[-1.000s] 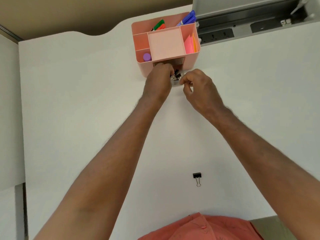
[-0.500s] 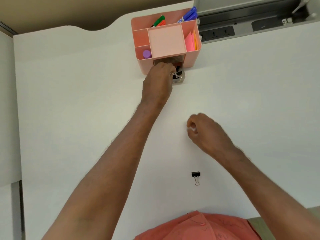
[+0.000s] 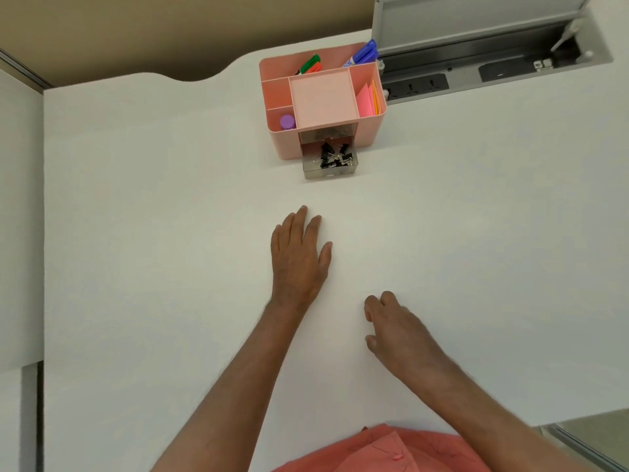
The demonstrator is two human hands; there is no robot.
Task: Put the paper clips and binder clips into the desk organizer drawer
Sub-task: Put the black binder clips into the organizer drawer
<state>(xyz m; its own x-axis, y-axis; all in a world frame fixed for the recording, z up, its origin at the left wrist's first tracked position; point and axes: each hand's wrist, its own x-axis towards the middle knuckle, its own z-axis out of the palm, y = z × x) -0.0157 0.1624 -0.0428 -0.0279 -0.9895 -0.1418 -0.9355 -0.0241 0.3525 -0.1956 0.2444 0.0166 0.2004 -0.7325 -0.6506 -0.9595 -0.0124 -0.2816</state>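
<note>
The pink desk organizer (image 3: 369, 137) stands at the far middle of the white desk. Its clear drawer (image 3: 329, 173) is pulled out toward me and holds several black binder clips (image 3: 335, 155). My left hand (image 3: 299, 260) lies flat on the desk, fingers spread, well short of the drawer and holding nothing. My right hand (image 3: 398, 330) is nearer to me, palm down with fingers and thumb curled toward the desk. No loose clip shows on the desk; whatever is under the right hand is hidden.
The organizer's top compartments hold markers (image 3: 362, 56), pink sticky notes (image 3: 365, 100) and a purple cap (image 3: 287, 121). An open cable and socket tray (image 3: 476, 66) is set into the desk at the back right. The desk's left edge (image 3: 43, 233) borders a panel.
My left hand has left the drawer and come back to lie flat mid-desk. My right hand has moved toward me, over the spot where a loose binder clip lay; that clip is out of sight.
</note>
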